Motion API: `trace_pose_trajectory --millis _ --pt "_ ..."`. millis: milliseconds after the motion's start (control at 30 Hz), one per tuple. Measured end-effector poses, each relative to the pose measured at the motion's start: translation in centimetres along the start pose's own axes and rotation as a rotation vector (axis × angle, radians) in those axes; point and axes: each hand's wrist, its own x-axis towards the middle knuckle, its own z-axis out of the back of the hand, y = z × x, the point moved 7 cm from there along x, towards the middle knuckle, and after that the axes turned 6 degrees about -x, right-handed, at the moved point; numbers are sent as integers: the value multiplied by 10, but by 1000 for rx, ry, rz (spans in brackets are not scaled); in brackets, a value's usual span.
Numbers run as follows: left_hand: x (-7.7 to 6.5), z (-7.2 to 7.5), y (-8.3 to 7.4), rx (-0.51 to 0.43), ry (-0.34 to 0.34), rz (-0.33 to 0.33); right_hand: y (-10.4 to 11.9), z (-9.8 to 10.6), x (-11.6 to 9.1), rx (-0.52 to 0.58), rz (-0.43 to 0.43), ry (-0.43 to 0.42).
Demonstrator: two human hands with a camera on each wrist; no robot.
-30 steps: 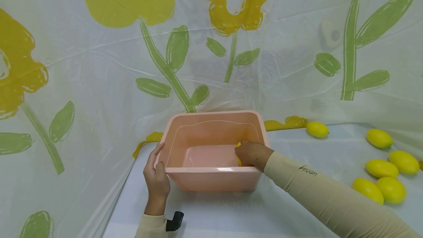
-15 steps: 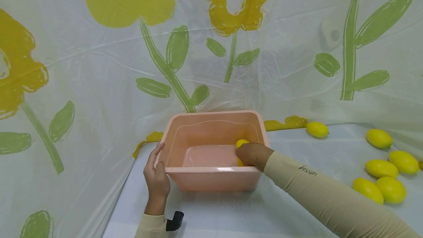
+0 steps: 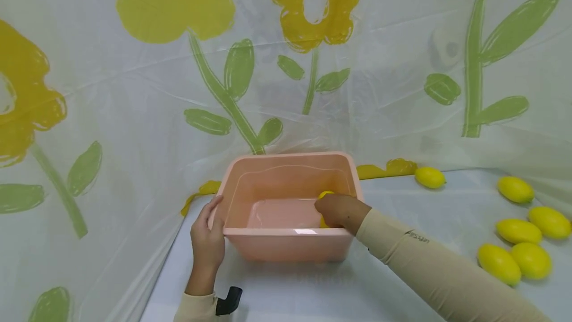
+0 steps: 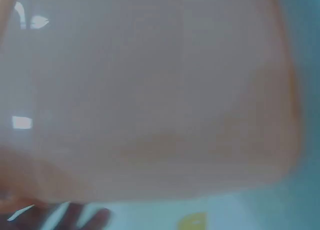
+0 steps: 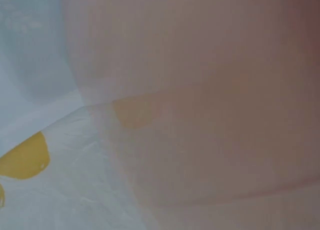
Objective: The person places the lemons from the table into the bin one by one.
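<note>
A pink plastic basin [image 3: 286, 245] stands in the middle of the table. My left hand [image 3: 207, 242] grips its left rim, thumb in front and fingers along the outer side. Over the right rim reaches my right hand [image 3: 337, 208], its fingers curled around a yellow lemon [image 3: 326, 194] low inside the basin. More yellow shows just below the fingers; whether it is the same lemon or another cannot be told. The basin's wall [image 4: 165, 89] fills most of the left wrist view. In the right wrist view its blurred wall [image 5: 215, 140] hides the hand.
Several lemons lie on the white table to the right, including a lemon [image 3: 498, 264] near the right forearm and a lemon [image 3: 430, 177] by the back edge. A flower-printed sheet [image 3: 384, 113] hangs right behind the basin.
The lemon by my right hand came more into view half a second ago and is now more covered by the hand. The left hand keeps its hold; the head view has shifted slightly.
</note>
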Motion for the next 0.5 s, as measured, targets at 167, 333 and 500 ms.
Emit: trace_pose_trajectory --millis 167,333,500 --pt "13 5 -19 116 77 73 -12 1 0 249 -137 8" --pt "26 2 -26 310 154 132 -12 -1 1 217 -134 14" --pt "43 -13 -30 441 279 126 -10 3 -1 103 -73 -18"
